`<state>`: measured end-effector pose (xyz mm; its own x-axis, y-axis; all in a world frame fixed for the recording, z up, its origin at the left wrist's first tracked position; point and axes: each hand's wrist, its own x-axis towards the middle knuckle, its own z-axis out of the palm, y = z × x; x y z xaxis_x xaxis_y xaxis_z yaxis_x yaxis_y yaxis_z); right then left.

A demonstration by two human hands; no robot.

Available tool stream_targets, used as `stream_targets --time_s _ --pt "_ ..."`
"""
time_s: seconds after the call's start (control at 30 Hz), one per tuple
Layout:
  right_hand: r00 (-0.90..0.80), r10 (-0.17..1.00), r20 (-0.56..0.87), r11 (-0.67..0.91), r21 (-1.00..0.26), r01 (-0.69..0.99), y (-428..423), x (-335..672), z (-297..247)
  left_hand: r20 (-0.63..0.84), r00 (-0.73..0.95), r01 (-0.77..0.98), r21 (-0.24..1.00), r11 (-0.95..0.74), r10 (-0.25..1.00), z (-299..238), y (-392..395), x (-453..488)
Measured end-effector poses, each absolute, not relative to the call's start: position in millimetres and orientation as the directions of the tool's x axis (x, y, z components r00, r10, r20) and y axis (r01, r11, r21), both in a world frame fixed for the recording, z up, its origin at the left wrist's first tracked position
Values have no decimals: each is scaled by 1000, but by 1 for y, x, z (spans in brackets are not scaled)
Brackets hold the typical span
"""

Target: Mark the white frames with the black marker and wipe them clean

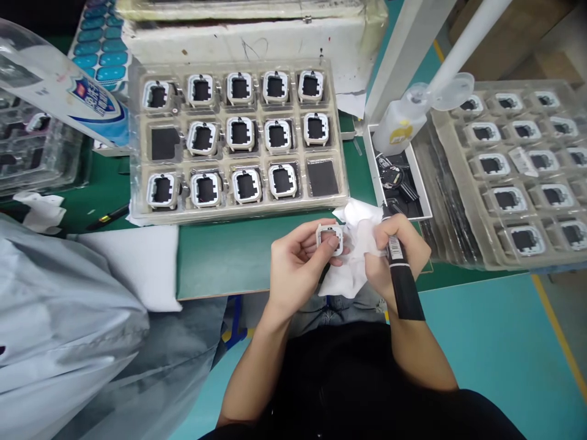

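Observation:
My left hand (296,263) grips a small white square frame part (331,235) between thumb and fingers, just past the green table's near edge. My right hand (398,253) holds a crumpled white wipe (355,256) against that part, and a black pen-like tool (400,278) lies clamped across the same hand, pointing toward me. Straight ahead sits a clear blister tray (137,183) with several white frame parts (241,134) in its pockets; two pockets show only dark squares.
A second clear tray (463,201) of similar parts stands at the right. A white squeeze bottle (403,125) sits over a small metal tray (424,208) with dark bits. A white foam box (257,36) lies behind, a white pad (137,263) and a grey-sleeved person (59,330) at left.

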<state>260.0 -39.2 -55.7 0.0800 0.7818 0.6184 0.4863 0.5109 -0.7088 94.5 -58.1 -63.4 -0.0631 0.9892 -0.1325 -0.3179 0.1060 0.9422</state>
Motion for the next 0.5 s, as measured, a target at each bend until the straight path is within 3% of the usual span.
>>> stream_targets --time_s 0.5 --pt "7 782 624 560 -707 433 -38 261 -58 -140 -58 -330 937 113 988 -61 -57 94"
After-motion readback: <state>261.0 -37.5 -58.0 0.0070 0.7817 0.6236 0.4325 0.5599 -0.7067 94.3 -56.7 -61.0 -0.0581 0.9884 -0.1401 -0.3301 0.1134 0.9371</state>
